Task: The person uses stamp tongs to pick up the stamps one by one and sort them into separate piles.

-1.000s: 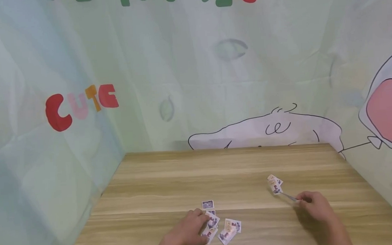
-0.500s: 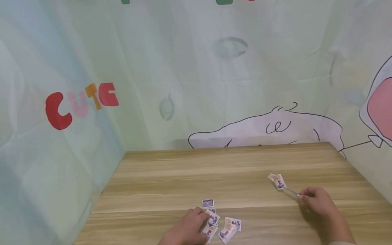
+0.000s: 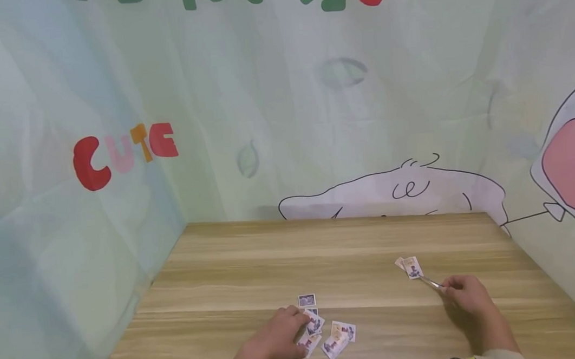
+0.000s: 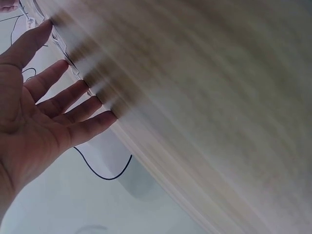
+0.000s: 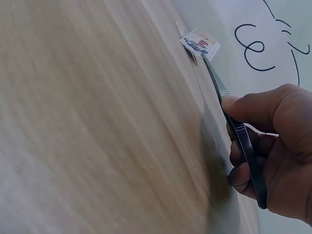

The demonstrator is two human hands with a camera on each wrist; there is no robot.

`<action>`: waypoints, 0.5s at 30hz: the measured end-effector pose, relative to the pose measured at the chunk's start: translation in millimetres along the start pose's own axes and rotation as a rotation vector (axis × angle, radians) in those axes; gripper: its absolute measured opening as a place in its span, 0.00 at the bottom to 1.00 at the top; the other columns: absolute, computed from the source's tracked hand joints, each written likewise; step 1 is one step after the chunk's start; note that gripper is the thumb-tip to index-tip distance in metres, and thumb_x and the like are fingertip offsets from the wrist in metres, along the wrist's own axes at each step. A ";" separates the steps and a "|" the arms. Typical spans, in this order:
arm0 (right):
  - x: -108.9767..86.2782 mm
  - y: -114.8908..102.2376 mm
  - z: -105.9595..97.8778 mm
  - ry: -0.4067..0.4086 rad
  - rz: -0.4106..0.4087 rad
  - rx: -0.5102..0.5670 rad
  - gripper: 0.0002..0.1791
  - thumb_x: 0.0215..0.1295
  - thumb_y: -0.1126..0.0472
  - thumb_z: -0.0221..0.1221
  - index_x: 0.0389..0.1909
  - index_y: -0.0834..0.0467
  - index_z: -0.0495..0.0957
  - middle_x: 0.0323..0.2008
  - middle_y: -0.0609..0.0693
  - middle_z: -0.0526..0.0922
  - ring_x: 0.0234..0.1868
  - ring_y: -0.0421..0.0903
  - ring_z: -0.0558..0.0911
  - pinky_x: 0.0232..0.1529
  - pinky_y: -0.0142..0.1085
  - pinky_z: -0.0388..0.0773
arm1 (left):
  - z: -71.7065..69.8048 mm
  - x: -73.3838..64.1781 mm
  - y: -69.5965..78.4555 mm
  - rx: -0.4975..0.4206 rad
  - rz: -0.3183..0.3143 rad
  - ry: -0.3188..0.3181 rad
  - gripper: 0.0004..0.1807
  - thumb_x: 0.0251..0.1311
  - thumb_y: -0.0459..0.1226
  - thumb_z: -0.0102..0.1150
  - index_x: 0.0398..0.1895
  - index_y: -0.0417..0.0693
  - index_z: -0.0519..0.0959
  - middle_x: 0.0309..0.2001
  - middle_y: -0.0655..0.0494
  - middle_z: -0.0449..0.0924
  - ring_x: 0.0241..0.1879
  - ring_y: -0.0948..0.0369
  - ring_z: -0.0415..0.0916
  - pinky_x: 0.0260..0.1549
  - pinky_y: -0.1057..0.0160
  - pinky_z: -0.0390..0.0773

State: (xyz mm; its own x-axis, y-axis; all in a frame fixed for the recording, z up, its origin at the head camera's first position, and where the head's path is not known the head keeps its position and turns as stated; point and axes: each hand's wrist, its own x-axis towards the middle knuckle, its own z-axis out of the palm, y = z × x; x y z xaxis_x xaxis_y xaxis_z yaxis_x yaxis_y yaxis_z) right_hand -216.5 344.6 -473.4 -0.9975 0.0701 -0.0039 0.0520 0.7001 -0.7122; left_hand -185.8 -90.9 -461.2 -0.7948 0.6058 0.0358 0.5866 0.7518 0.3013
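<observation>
My right hand (image 3: 469, 294) pinches a pair of metal tweezers (image 5: 247, 151). At the tweezers' tips is a small printed stamp (image 5: 201, 44) with a white border, tilted up from the table in the right wrist view. Another stamp (image 3: 399, 263) lies just left of it, partly covered. My left hand (image 3: 283, 334) rests on the table with fingers extended and fingertips down, as the left wrist view shows. Its fingers and thumb are at a small overlapping group of stamps (image 3: 314, 323). Beside these, two overlapping stamps (image 3: 336, 346) lie to the right.
A dark-printed stamp (image 3: 306, 300) lies beyond the left hand. The wood-grain table (image 3: 253, 268) ends at a hanging cloth backdrop (image 3: 216, 123) with cartoon drawings, which also runs along the left and right sides.
The tweezers and their stamp have shifted slightly right and turned, showing the stamp more upright beside the other one. My left hand and the near stamps have stayed put.
</observation>
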 end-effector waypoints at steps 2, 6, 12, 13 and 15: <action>0.5 0.1 -0.4 0.006 -0.001 -0.011 0.07 0.58 0.68 0.54 0.33 0.69 0.77 0.26 0.52 0.77 0.29 0.47 0.72 0.31 0.39 0.69 | 0.5 0.4 0.2 0.001 -0.003 0.003 0.32 0.39 0.43 0.69 0.52 0.44 0.76 0.48 0.52 0.73 0.46 0.57 0.70 0.49 0.60 0.72; 2.1 -0.1 -2.1 0.004 0.011 -0.024 0.08 0.57 0.67 0.55 0.34 0.68 0.77 0.27 0.53 0.77 0.30 0.48 0.73 0.30 0.40 0.69 | 0.8 1.0 0.3 0.003 -0.010 0.005 0.32 0.38 0.43 0.68 0.52 0.44 0.77 0.48 0.52 0.73 0.46 0.58 0.69 0.49 0.59 0.72; 4.0 2.6 -3.6 -0.005 0.027 -0.039 0.09 0.56 0.66 0.56 0.35 0.69 0.77 0.30 0.54 0.79 0.32 0.51 0.75 0.32 0.42 0.71 | 1.3 0.2 0.0 -0.016 -0.012 0.007 0.31 0.38 0.43 0.68 0.52 0.45 0.77 0.48 0.53 0.73 0.46 0.58 0.69 0.49 0.59 0.72; 4.0 2.7 -3.8 -0.005 0.027 -0.040 0.09 0.56 0.66 0.56 0.35 0.69 0.77 0.30 0.55 0.79 0.33 0.51 0.75 0.32 0.42 0.71 | 1.2 0.1 0.1 -0.019 -0.012 0.007 0.31 0.38 0.43 0.68 0.52 0.45 0.77 0.48 0.53 0.73 0.46 0.58 0.69 0.49 0.59 0.72; 3.7 1.7 -4.4 -0.007 0.032 -0.039 0.10 0.56 0.66 0.56 0.36 0.69 0.77 0.31 0.55 0.79 0.33 0.51 0.75 0.32 0.42 0.71 | 1.2 0.2 0.1 -0.021 -0.012 0.007 0.31 0.38 0.42 0.68 0.52 0.45 0.77 0.48 0.53 0.73 0.46 0.58 0.69 0.49 0.59 0.72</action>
State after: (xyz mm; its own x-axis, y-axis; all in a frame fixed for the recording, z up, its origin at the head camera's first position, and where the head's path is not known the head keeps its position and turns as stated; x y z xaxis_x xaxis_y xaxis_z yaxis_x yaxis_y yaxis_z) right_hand -219.8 349.2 -471.5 -0.9956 0.0880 -0.0315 0.0857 0.7246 -0.6838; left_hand -185.7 -90.4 -462.3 -0.8028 0.5949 0.0391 0.5738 0.7532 0.3217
